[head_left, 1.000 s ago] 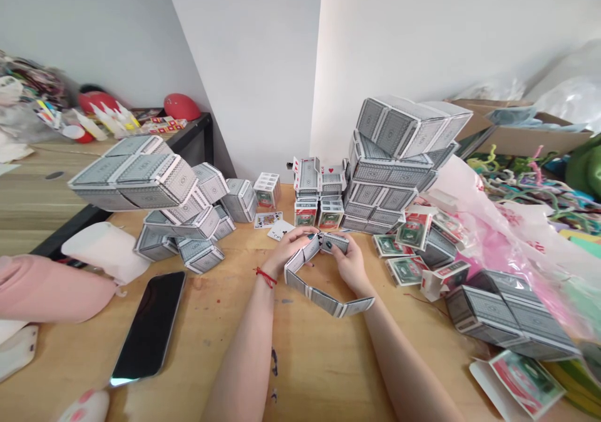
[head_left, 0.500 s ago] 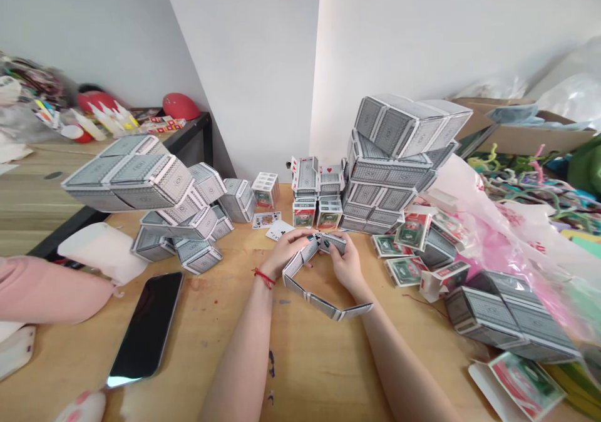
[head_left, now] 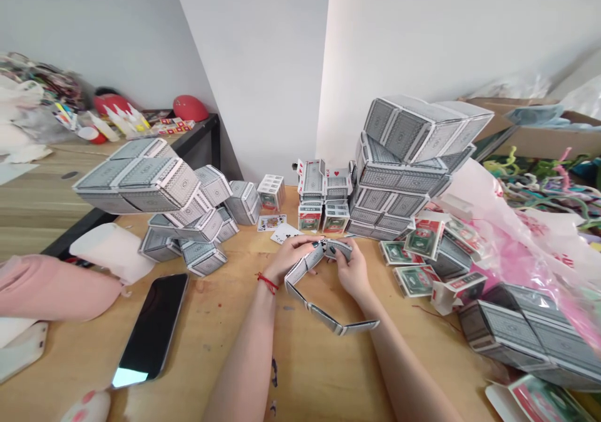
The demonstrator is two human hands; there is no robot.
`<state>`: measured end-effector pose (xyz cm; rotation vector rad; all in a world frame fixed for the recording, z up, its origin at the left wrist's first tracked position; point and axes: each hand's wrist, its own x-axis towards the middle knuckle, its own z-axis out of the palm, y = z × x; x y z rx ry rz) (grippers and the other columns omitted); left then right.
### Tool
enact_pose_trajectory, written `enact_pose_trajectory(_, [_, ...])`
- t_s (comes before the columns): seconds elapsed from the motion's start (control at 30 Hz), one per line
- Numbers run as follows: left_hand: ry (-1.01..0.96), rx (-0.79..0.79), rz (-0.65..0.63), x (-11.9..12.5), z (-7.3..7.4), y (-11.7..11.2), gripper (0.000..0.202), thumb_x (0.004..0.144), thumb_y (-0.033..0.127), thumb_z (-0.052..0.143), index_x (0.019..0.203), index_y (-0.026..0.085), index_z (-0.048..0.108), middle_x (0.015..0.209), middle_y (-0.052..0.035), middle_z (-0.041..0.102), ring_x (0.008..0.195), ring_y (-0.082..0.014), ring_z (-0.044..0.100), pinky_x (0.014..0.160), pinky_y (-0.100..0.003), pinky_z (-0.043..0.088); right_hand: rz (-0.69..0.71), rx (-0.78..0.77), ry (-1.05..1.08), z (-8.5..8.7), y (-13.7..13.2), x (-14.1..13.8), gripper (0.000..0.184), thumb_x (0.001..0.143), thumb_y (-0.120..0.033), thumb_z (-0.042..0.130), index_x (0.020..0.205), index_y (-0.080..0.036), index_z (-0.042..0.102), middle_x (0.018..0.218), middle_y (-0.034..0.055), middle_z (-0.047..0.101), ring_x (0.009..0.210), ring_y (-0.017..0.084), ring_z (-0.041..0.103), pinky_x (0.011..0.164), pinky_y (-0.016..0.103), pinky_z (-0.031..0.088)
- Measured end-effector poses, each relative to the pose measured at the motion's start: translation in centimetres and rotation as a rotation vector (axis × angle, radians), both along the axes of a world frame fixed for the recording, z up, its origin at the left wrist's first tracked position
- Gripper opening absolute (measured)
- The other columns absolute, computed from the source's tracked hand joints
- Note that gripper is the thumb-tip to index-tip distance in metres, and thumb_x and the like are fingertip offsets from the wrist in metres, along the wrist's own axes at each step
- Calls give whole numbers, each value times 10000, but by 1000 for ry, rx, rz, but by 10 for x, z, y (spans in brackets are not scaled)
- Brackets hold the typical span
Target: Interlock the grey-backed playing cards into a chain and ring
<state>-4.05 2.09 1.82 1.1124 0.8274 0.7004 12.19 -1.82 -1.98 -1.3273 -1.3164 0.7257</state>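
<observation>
A chain of folded grey-backed playing cards [head_left: 313, 297] lies bent in an open loop on the wooden table [head_left: 319, 372], its far end lifted. My left hand [head_left: 291, 256], with a red string on its wrist, pinches that far end from the left. From the right, my right hand [head_left: 353, 270] grips the same end, fingers curled round the cards. Both hands meet at the top of the loop, and the chain's loose tail runs back toward my right forearm.
Stacks of card-built blocks stand at the left [head_left: 154, 190] and the back right [head_left: 404, 159], and more blocks [head_left: 521, 334] lie at the right. Card boxes [head_left: 323, 212] and loose cards [head_left: 272, 223] sit behind my hands. A black phone [head_left: 153, 328] lies at the left, beside a pink pouch [head_left: 51, 293].
My hands stay on the far end of the card chain, and the loop has shifted only slightly. The view has turned a little.
</observation>
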Motion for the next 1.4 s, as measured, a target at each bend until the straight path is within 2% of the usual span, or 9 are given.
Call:
enact_pose_trajectory(0.27, [14,-26,-37,-1,1,1,390,736,322,563,1105,198,582,1064,-86,591,717,-163,584,565,-338,542,17,10,-86,5,-2,3,68,765,-198,438,822,-207,474,611,-13,565,550,151,563,579,271,456])
enact_pose_trajectory(0.53, [28,11,-41,-3,0,-1,344,731,297,555,1058,207,611,1137,-72,562,755,-168,578,573,-341,538,18,-20,-80,7,-4,2,69,760,-207,434,821,-212,466,705,15,600,573,165,608,597,291,486])
enact_pose_trajectory(0.77, [79,7,-57,-4,0,0,358,736,325,545,1066,202,610,1068,-75,593,738,-161,570,574,-336,539,54,-1,-99,4,-4,5,92,764,-212,440,843,-207,487,715,26,617,592,171,617,628,301,486])
enact_pose_trajectory(0.87, [95,24,-58,-5,-1,1,360,734,328,547,1063,200,613,1082,-75,584,774,-177,570,569,-330,541,55,2,-132,2,-4,6,99,765,-220,442,845,-203,498,687,23,621,587,171,607,624,298,481])
enact_pose_trajectory(1.0, [104,33,-64,-4,-1,0,404,728,335,554,1101,187,590,1005,-80,615,823,-205,570,570,-323,542,55,7,-163,2,-4,6,102,765,-220,445,848,-200,502,695,29,617,596,175,604,635,306,480])
enact_pose_trajectory(1.23, [94,40,-66,-3,-4,-1,435,738,360,544,1132,179,566,943,-74,639,777,-180,571,588,-319,537,58,10,-141,1,-4,5,114,766,-215,444,868,-203,494,705,30,607,595,183,603,614,320,485])
enact_pose_trajectory(1.4, [90,49,-88,-3,-2,-1,433,735,357,549,1126,172,570,999,-79,627,767,-181,575,579,-324,537,60,30,-162,5,-5,5,106,760,-200,441,852,-206,493,693,25,588,600,181,589,620,321,480])
